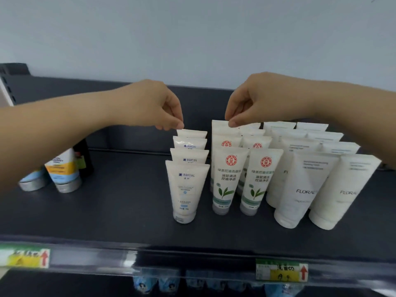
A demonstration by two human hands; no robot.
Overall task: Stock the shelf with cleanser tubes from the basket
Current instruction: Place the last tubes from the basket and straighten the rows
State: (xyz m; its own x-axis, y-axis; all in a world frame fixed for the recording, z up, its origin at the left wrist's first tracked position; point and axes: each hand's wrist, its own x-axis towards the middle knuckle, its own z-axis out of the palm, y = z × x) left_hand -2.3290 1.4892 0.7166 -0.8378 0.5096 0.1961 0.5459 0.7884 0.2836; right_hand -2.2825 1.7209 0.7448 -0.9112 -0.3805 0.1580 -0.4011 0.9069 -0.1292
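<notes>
Where the dark shelf (128,211) begins, price labels (281,272) are seen; below the hands, white tubes (186,189) are lined upright. The rearmost tube tops are pinched by the left hand (154,106) and right hand (255,99).

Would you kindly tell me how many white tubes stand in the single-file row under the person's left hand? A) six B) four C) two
B: four white blue-logo tubes stand one behind another, and the left hand pinches the top edge of the rearmost tube.
</notes>
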